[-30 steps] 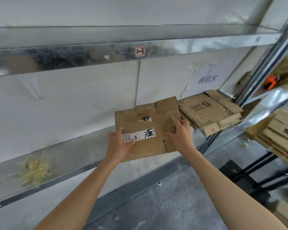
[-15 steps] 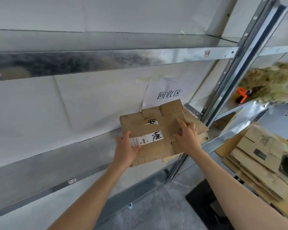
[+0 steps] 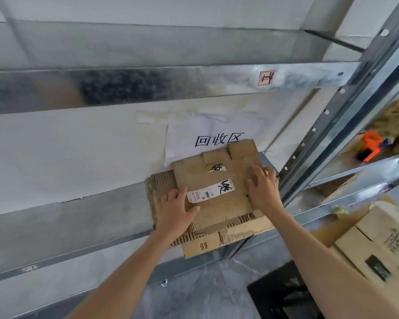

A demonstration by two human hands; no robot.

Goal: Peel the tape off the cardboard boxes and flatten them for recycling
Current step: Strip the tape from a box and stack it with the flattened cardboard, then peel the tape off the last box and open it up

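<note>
A flattened brown cardboard box [image 3: 219, 178] with a white shipping label [image 3: 211, 191] lies on top of a stack of flattened cardboard [image 3: 200, 246] on a metal shelf [image 3: 78, 217]. My left hand [image 3: 175, 210] grips the box's left edge, with one finger on the label. My right hand [image 3: 263, 187] holds the right edge, fingers spread over the top face. I cannot make out any tape on the box.
A paper sign [image 3: 217, 140] is stuck on the wall behind the stack. A steel upright [image 3: 332, 125] stands just right of it. Beyond the upright are an orange tool [image 3: 370, 143] on a shelf and more cardboard boxes [image 3: 382, 245] below. An upper shelf beam [image 3: 148, 86] runs overhead.
Both hands carried the flattened box to the right along the shelf and lowered it onto the cardboard stack under the sign.
</note>
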